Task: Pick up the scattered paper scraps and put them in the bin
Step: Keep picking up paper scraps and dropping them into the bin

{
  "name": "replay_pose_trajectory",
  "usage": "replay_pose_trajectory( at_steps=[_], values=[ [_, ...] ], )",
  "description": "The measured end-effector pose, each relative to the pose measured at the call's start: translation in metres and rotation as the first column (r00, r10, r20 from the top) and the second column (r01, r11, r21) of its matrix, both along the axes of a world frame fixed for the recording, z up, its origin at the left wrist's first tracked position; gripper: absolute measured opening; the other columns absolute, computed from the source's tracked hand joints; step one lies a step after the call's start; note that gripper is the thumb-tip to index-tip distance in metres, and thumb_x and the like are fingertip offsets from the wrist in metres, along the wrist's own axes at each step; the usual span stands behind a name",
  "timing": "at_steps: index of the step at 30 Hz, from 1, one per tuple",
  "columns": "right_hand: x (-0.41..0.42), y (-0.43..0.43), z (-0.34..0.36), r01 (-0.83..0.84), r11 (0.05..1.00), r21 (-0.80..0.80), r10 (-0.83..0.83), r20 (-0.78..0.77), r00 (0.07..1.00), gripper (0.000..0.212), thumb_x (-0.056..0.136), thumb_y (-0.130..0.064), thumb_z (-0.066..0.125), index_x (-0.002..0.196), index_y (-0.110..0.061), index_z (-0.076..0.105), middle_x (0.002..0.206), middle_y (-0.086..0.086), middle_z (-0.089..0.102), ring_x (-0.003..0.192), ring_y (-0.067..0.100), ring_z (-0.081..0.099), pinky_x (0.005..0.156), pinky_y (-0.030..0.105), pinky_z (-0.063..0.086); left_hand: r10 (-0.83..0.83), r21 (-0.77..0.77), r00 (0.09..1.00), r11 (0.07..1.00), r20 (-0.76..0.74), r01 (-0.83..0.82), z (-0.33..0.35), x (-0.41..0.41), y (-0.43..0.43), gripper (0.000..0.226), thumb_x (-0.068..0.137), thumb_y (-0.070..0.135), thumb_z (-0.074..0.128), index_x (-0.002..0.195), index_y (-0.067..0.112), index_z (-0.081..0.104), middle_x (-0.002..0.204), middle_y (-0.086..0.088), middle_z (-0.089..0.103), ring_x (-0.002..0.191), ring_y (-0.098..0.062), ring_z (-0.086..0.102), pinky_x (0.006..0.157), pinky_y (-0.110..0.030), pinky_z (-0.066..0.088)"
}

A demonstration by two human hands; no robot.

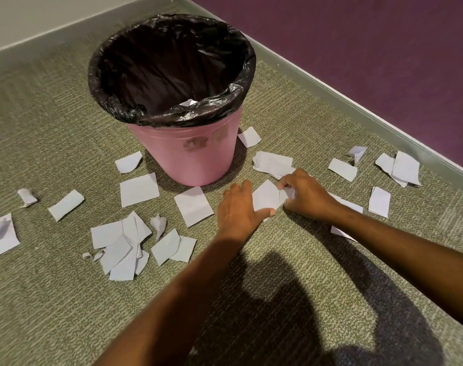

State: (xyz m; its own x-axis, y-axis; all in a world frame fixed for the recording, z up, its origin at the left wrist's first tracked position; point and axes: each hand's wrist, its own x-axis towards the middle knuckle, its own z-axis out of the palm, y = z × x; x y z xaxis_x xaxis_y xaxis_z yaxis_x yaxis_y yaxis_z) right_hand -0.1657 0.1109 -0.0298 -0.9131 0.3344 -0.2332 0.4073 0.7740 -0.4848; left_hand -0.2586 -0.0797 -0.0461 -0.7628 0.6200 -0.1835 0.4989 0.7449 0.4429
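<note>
Both hands on white scrap (266, 198) beside pink bin (190, 154) — right hand (305, 192) seemingly pinching edge.

You were looking down at a floor covered with a grey-green carpet (53, 299), woven in short mottled lines. Beyond your hands, to the far right, a purple wall (370, 48) ran diagonally, and a pale grey skirting board (330, 93) followed its foot. Far beyond your hands to the left, a cream wall (40, 17) met the purple one in the corner at the top. The light came from behind you, because a dark shadow (357, 313) lay on the carpet below your forearms, nearer to you than the hands.
</note>
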Motion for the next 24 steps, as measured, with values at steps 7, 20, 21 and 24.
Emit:
replay_pose_trajectory(
  at_steps=[7, 20, 21, 24],
  values=[
    [-0.001, -0.007, 0.009, -0.034, 0.998, 0.045, 0.031, 0.058, 0.998, 0.024, 0.084, -0.01, 0.072, 0.085, -0.029, 0.057, 0.105, -0.006, 0.049, 0.084, 0.012, 0.057, 0.062, 0.026, 0.041, 0.041, 0.065, 0.999, 0.997, -0.025, -0.039, 0.0, 0.007, 0.003, 0.049, 0.095, 0.055, 0.068, 0.122, 0.015, 0.06, 0.122, -0.009, 0.06, 0.115, -0.032, 0.057, 0.087, -0.042, 0.047],
    [0.02, -0.023, 0.047, 0.45, 0.33, -0.83, -0.498, 0.252, 0.83, 0.019, 0.092, 0.009, 0.073, 0.107, -0.001, 0.068, 0.094, 0.015, 0.071, 0.077, 0.02, 0.07, 0.069, 0.029, 0.065, 0.171, 0.253, 0.434, 0.605, 0.885, -0.755, 0.039, 0.043, 0.007, 0.011, 0.086, 0.019, 0.066, 0.089, 0.012, 0.074, 0.071, -0.007, 0.07, 0.054, -0.02, 0.057, 0.047, -0.032, 0.047],
    [0.019, -0.027, 0.056, 0.424, 0.278, -0.862, -0.5, 0.248, 0.83, 0.02, 0.092, 0.008, 0.074, 0.108, -0.002, 0.068, 0.095, 0.014, 0.073, 0.077, 0.019, 0.072, 0.068, 0.027, 0.064, 0.141, 0.21, 0.343, 0.562, 0.929, -0.8, 0.049, 0.043, 0.008, 0.013, 0.086, 0.018, 0.065, 0.092, 0.01, 0.073, 0.071, -0.006, 0.066, 0.051, -0.016, 0.051, 0.046, -0.028, 0.039],
    [0.018, -0.042, 0.084, 0.328, 0.227, -0.917, -0.482, 0.187, 0.856, 0.027, 0.091, 0.007, 0.075, 0.115, -0.003, 0.068, 0.1, 0.014, 0.076, 0.08, 0.019, 0.075, 0.065, 0.023, 0.065, -0.022, 0.175, 0.184, 0.434, 0.983, -0.884, 0.082, 0.042, 0.013, 0.022, 0.086, 0.012, 0.061, 0.103, 0.004, 0.073, 0.078, -0.008, 0.068, 0.052, -0.014, 0.053, 0.043, -0.025, 0.034]
  ],
)
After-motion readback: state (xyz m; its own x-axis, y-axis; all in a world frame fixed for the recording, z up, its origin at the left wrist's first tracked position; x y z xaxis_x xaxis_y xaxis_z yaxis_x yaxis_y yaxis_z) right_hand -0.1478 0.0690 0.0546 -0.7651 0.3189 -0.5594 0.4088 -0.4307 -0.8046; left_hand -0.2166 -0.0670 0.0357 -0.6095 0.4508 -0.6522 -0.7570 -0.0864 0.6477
